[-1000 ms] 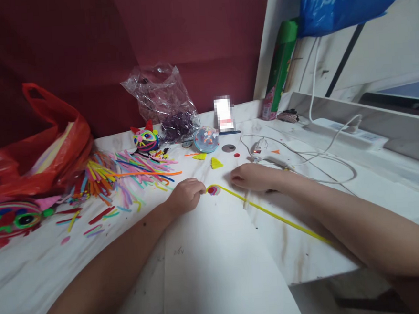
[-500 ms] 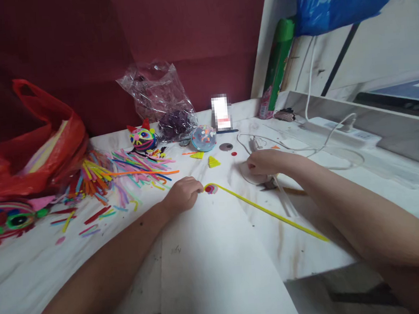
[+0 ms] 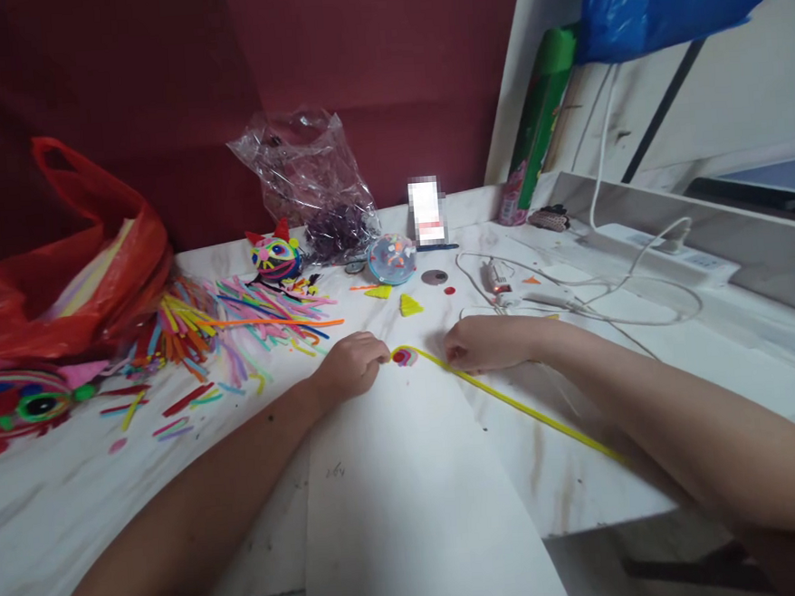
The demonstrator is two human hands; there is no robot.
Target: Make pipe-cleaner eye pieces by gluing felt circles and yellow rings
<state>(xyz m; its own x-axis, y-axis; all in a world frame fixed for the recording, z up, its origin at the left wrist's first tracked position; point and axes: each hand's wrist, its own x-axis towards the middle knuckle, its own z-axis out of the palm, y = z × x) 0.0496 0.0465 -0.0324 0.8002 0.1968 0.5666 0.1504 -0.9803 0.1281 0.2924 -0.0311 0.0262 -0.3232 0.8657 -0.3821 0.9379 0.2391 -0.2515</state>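
Note:
My left hand [image 3: 353, 365] is closed in a pinch at the near end of a long yellow pipe cleaner [image 3: 528, 410], beside a small round piece of coloured stripes with a red centre [image 3: 405, 357]. The yellow strip curves over that piece and runs down to the right. My right hand [image 3: 486, 343] has its fingers curled together at the strip, just right of the striped piece; its fingertips are partly hidden. Under my left hand lies a white sheet of paper [image 3: 412, 506]. Two yellow fuzzy triangles [image 3: 410, 305] rest farther back.
Loose pipe cleaners [image 3: 262, 312], a red plastic bag [image 3: 97, 283] and a decorated animal face [image 3: 24, 406] lie left. Behind stand a clear round container [image 3: 392, 260] and a clear bag [image 3: 317, 176]. A glue gun [image 3: 498, 277], its cable and a power strip [image 3: 666, 250] are at right.
My right hand has moved left and toward me, from beside the cable to the yellow pipe cleaner. The glue gun shows more now. My left hand keeps its pinch.

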